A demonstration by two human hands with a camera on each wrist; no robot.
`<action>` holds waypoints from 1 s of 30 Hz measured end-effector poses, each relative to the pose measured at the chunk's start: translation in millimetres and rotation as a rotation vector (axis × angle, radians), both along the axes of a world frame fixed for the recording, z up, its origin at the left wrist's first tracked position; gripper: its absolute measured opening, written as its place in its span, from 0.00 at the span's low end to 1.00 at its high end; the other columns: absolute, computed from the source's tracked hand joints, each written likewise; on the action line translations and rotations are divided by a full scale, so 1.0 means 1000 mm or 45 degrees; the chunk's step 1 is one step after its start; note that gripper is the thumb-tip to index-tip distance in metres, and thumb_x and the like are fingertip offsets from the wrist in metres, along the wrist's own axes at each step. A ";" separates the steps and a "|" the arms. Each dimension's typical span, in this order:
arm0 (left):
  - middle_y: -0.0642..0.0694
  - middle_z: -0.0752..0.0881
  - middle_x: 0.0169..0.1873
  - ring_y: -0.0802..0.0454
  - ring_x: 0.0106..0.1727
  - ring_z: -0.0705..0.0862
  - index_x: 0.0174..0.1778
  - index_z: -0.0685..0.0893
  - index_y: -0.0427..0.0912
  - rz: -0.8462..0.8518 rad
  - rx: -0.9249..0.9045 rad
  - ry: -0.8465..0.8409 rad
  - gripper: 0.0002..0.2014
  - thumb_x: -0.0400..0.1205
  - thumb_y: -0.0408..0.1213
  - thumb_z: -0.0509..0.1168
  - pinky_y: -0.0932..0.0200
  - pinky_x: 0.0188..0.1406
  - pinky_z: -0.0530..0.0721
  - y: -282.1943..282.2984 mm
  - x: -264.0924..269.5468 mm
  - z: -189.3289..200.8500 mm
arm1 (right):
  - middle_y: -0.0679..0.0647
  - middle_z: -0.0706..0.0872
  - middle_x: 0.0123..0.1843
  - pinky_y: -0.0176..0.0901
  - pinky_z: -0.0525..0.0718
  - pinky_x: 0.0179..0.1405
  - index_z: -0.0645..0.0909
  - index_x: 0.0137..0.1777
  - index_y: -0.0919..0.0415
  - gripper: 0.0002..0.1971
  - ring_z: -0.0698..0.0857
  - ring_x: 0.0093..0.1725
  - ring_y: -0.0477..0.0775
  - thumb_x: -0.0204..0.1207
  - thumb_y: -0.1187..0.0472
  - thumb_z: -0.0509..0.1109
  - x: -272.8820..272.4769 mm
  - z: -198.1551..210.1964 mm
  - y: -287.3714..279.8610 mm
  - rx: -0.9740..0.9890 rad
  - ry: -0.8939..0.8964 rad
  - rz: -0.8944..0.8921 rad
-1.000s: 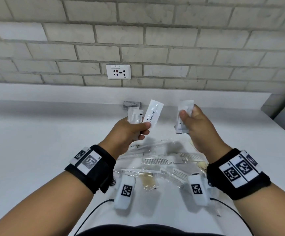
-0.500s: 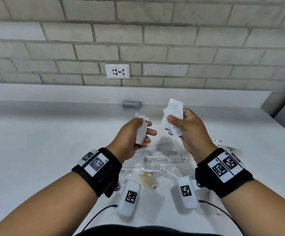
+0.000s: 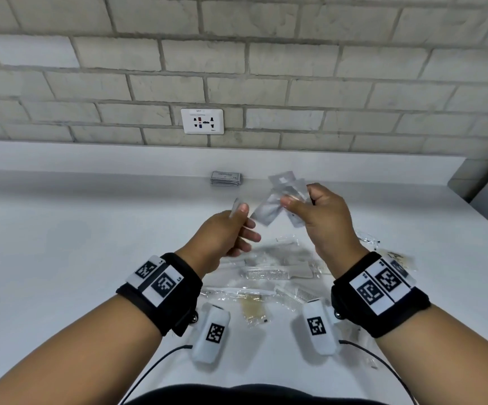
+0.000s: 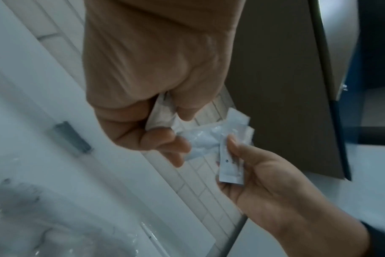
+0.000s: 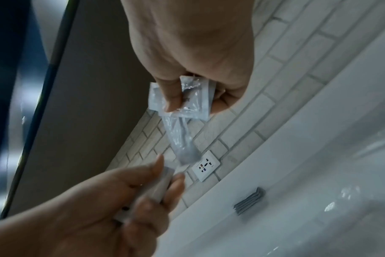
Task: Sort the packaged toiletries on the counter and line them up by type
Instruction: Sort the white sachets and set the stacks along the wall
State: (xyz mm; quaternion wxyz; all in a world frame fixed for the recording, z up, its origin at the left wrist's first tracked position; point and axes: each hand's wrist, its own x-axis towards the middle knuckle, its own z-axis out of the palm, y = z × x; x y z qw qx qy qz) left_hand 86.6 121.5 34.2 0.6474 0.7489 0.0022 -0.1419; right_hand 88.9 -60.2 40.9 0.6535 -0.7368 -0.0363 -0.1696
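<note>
Small white sachets (image 3: 269,210), several fanned together, are held above the counter (image 3: 61,229) between thumb and curled fingers of the right hand (image 3: 321,220); the right wrist view shows at least three overlapping packets in that pinch, one clear and hanging lower. The left hand (image 3: 225,238) pinches one narrow white sachet (image 3: 235,206) between thumb and forefinger, its remaining fingers loosely spread; the two hands are close together, and whether the left-hand packet touches the right-hand bundle cannot be told. Below and between the wrists lies the unsorted pile (image 3: 269,276): clear-wrapped combs (image 3: 263,273), long slim wrapped items and a yellowish packet (image 3: 253,309), overlapping in no order. More wrapped pieces (image 3: 368,239) lie to the right, beside the right wrist. At the back of the counter, against the upstand, a small grey stack (image 3: 226,178) sits squared, apparently one type already set in place. A wall socket (image 3: 202,121) is mounted on the brick above it.

Judged progress: early. One group appears lined up; the white sachets are gathered in hand but not yet laid down; combs, slim items and the remaining packets are untouched.
</note>
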 end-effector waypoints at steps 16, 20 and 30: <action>0.48 0.83 0.33 0.59 0.26 0.84 0.49 0.80 0.41 0.111 -0.387 0.218 0.10 0.79 0.43 0.71 0.67 0.27 0.82 0.009 0.007 0.001 | 0.50 0.87 0.39 0.46 0.75 0.43 0.92 0.46 0.55 0.14 0.80 0.43 0.51 0.70 0.61 0.65 -0.016 -0.018 -0.005 -1.068 -0.737 0.022; 0.51 0.82 0.31 0.58 0.27 0.81 0.43 0.83 0.43 0.014 -0.419 0.369 0.07 0.78 0.41 0.73 0.67 0.25 0.80 0.009 0.003 0.000 | 0.51 0.87 0.39 0.46 0.73 0.45 0.92 0.46 0.56 0.13 0.79 0.45 0.50 0.72 0.63 0.65 -0.020 -0.018 -0.005 -1.074 -0.862 -0.019; 0.49 0.90 0.40 0.55 0.37 0.88 0.56 0.84 0.42 0.067 -0.389 0.037 0.12 0.77 0.30 0.72 0.63 0.35 0.82 0.020 0.009 0.001 | 0.41 0.78 0.42 0.32 0.74 0.41 0.84 0.49 0.57 0.04 0.78 0.42 0.41 0.75 0.62 0.70 -0.019 -0.035 -0.011 -0.926 -0.341 0.157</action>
